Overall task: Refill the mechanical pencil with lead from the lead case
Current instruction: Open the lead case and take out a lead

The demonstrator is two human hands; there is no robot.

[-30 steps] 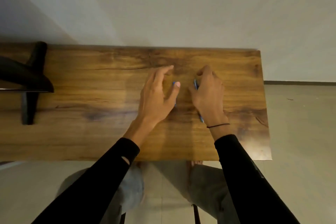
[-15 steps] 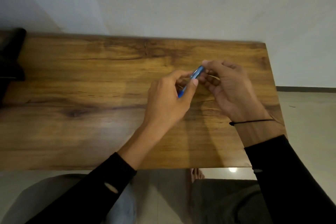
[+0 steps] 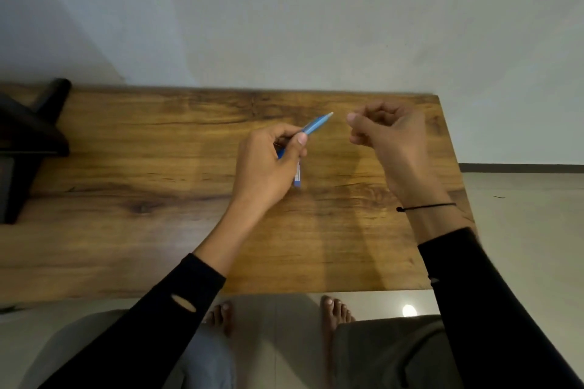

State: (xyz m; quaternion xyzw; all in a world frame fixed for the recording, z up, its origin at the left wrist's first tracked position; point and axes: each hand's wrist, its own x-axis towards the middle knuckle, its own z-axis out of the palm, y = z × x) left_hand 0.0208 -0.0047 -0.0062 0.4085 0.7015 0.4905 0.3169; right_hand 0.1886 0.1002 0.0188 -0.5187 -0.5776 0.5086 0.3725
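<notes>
My left hand grips a blue mechanical pencil above the wooden table. The pencil's pale end points up and to the right. Below that hand, a small blue and white lead case lies on the table, partly hidden by my fingers. My right hand hovers a short way right of the pencil's end, fingers curled and pinched. I cannot tell whether anything small is held in that pinch.
A dark stand or furniture piece sits on the table's far left. The table's right edge lies just past my right hand, with floor beyond. A wall runs behind the table. My knees and bare feet show below the near edge.
My right hand has drawn away from the pencil's end to the right. The left hand keeps the pencil, now lifted off the table. The lead case has come into sight.
</notes>
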